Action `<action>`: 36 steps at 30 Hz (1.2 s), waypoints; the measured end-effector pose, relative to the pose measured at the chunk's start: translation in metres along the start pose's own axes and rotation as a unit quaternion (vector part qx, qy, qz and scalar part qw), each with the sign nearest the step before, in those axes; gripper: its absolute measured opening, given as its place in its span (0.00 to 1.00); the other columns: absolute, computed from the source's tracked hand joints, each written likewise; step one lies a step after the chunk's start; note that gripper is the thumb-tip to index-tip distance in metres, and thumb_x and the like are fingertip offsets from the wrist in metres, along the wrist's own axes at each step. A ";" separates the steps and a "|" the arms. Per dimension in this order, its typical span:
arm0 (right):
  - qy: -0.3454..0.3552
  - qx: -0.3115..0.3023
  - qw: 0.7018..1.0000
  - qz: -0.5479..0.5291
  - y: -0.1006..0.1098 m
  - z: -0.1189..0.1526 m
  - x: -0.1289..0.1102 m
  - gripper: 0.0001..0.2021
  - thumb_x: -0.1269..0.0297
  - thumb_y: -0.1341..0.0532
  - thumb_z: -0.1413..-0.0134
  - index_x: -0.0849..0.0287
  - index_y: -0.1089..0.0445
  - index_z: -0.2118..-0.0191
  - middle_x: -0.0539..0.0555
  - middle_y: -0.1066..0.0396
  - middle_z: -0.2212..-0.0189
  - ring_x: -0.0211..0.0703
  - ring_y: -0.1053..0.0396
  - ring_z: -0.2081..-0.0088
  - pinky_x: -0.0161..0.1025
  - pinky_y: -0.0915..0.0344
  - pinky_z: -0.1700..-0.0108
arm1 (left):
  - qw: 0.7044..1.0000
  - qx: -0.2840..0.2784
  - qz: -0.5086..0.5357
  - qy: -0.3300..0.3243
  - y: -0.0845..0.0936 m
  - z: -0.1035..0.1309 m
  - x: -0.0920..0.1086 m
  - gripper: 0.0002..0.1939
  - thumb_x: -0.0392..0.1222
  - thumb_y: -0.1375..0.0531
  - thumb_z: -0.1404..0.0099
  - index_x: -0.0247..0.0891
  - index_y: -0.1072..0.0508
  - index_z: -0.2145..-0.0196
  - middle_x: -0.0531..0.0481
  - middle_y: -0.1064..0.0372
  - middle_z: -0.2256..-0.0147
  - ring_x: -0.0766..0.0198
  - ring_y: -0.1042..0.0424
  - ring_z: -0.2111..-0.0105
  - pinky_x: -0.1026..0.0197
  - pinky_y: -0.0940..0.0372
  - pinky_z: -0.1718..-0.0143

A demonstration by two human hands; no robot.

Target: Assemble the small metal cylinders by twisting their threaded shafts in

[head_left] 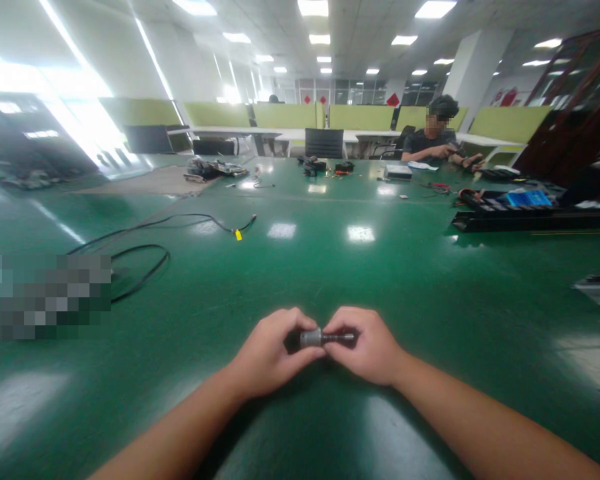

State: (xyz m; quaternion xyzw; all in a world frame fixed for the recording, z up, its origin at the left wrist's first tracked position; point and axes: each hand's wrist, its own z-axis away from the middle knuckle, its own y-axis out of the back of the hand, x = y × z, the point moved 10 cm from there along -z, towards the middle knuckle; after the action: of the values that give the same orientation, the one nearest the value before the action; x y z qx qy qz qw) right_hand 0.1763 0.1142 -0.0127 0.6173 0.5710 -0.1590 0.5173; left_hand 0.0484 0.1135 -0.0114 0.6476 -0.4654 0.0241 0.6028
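Note:
Low in the middle of the head view, both hands meet around a small metal cylinder with a thin shaft (310, 338). Its thicker grey end lies on the left, between the thumb and fingers of my left hand (275, 350). My right hand (370, 347) pinches the narrower dark part at the joint, and the bright tip of the shaft points right, into its curled fingers. The piece lies roughly level, just over the green table (205, 360). What exactly this part is, I cannot make out.
A black cable (190, 215) with a yellow tag (239, 235) crosses the table at left. A long black tray (520, 220) stands at right, near a blue item (527, 199). Loose parts (207, 169) and a white box (397, 172) lie farther back. Another person (427, 143) sits at far right.

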 end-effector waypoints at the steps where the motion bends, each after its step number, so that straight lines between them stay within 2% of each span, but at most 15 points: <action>1: -0.001 -0.002 1.000 0.001 0.000 0.000 0.001 0.04 0.73 0.34 0.54 0.59 0.25 0.69 0.51 0.26 0.72 0.40 0.30 0.70 0.35 0.37 0.66 | 1.000 0.000 -0.004 -0.002 0.000 0.000 0.000 0.13 0.50 0.36 0.37 0.40 0.29 0.60 0.49 0.27 0.63 0.60 0.29 0.63 0.58 0.37 0.61; 36: -0.029 -0.011 0.999 -0.019 -0.001 0.000 0.005 0.03 0.72 0.33 0.54 0.60 0.26 0.72 0.49 0.28 0.75 0.38 0.32 0.72 0.33 0.39 0.68 | 0.999 0.003 -0.031 -0.027 0.004 0.001 0.004 0.13 0.49 0.36 0.37 0.40 0.29 0.60 0.51 0.28 0.64 0.61 0.31 0.64 0.58 0.39 0.61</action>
State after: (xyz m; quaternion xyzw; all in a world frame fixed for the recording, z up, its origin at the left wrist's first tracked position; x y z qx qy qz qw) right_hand 0.1766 0.1167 -0.0170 0.5957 0.5691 -0.1804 0.5374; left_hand 0.0479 0.1106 -0.0065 0.6637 -0.4611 -0.0110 0.5888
